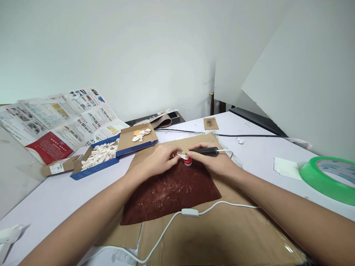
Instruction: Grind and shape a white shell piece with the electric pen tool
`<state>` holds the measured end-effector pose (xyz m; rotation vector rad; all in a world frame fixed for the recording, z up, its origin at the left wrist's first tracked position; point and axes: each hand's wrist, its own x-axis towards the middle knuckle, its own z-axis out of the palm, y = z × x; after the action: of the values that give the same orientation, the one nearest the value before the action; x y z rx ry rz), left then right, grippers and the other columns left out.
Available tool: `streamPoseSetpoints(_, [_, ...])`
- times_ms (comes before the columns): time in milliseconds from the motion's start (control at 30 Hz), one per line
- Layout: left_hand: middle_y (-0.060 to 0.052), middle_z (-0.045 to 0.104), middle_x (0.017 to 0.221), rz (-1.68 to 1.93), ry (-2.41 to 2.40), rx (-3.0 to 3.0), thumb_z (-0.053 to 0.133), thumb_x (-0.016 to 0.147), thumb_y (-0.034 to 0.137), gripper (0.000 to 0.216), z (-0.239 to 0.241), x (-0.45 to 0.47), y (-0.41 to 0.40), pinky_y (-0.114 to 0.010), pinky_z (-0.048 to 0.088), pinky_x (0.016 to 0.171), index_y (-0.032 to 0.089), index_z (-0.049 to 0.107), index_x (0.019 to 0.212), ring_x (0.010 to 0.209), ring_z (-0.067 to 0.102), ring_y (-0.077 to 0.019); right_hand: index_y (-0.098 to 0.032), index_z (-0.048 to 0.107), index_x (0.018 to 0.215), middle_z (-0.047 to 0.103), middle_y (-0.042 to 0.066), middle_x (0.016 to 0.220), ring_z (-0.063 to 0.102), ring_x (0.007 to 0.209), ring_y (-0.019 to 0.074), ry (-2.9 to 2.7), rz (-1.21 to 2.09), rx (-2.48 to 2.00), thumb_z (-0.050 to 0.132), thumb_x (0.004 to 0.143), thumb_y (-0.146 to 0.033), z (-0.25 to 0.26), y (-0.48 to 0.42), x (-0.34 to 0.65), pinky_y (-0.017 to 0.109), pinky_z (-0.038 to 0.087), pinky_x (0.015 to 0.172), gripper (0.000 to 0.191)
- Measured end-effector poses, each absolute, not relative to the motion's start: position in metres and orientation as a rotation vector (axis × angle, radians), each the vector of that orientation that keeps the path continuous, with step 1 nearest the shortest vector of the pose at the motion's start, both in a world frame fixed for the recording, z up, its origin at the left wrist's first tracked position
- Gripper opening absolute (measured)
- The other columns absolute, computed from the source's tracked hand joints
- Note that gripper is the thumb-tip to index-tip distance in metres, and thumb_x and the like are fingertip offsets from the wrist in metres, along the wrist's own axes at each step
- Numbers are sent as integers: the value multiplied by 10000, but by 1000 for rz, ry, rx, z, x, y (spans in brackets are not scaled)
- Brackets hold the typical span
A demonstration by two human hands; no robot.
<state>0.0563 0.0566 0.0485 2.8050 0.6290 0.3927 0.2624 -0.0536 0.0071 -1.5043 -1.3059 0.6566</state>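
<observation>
My left hand [162, 159] pinches a small whitish flake [182, 155], thin and irregular like a bit of shell. In my right hand [213, 160] is a black pen-shaped electric tool [206, 151] with a white cable at its rear end; its tip is hidden near the flake. Just below the fingertips sits a small red round thing with a pale rim [188, 162]. Both hands are over a dark reddish-brown cloth [172, 192] sprinkled with whitish dust. Under the cloth lies a cardboard sheet [216, 232].
To the left, a blue-edged cardboard box [95, 170] holds many whitish flakes, with several more on its flap [127, 138]. A printed sheet [74, 118] leans behind. An inline switch [190, 212] lies on the cable. Green tape [313, 181] and white paper [285, 169] are right.
</observation>
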Motion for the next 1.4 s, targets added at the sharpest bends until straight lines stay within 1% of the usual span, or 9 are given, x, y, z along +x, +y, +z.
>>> streamPoseSetpoints(167, [-92,795,1141,392,619,2818,582,974,199,272,48,56,57,-357,546,914,163,729,1200,965,723,-225,-321,813,999,805,17,1164,733,1066,271,-1286,662,-1533,797,862,-549,10,-56,261,379,554,874,266])
streamPoseSetpoints(400, [-97,789,1172,386,587,2864,590,966,187,273,47,56,59,-392,547,990,176,728,1201,1022,723,-235,-316,811,978,810,9,1120,738,1045,265,-1285,659,-1513,799,859,-509,13,-56,259,370,558,857,227])
streamPoseSetpoints(567, [-104,778,1196,376,543,2918,577,985,200,269,47,57,59,-413,541,1022,187,723,1210,1081,713,-251,-311,813,937,812,28,1082,734,1041,281,-1291,646,-1473,807,851,-468,16,-56,258,400,560,871,179])
streamPoseSetpoints(700, [-114,772,1197,350,524,2948,562,998,206,276,47,57,60,-429,544,1011,181,714,1226,1097,708,-268,-302,809,943,808,23,1083,732,1060,275,-1284,667,-1470,799,856,-469,16,-56,258,399,552,905,189])
streamPoseSetpoints(867, [-120,768,1181,342,503,2972,569,988,189,271,46,58,59,-430,548,991,184,711,1218,1091,703,-272,-308,803,926,810,21,1080,729,1045,281,-1279,653,-1521,783,875,-484,18,-57,259,398,545,861,184])
streamPoseSetpoints(1000, [-112,773,1133,331,520,2971,573,988,188,259,47,59,58,-411,556,965,179,714,1204,1024,712,-254,-310,791,846,810,21,1014,727,991,275,-1279,640,-1557,775,881,-434,20,-58,258,391,540,830,130])
streamPoseSetpoints(1100, [-113,774,1118,332,524,2973,583,982,187,264,48,58,58,-405,562,944,175,716,1209,996,716,-251,-300,787,829,811,25,992,727,958,267,-1297,615,-1544,766,883,-408,20,-57,257,375,539,796,122])
streamPoseSetpoints(1300, [-124,774,1123,378,479,2983,578,973,173,276,46,56,60,-422,561,944,156,716,1212,1020,714,-266,-281,785,836,811,11,986,721,967,250,-1325,614,-1591,739,894,-414,19,-56,258,343,511,778,152])
streamPoseSetpoints(1400, [-118,776,1105,397,448,2983,567,976,166,265,45,56,60,-411,559,945,158,719,1193,1021,713,-257,-276,782,823,810,17,968,715,946,245,-1332,613,-1593,733,897,-405,20,-56,258,339,499,757,156])
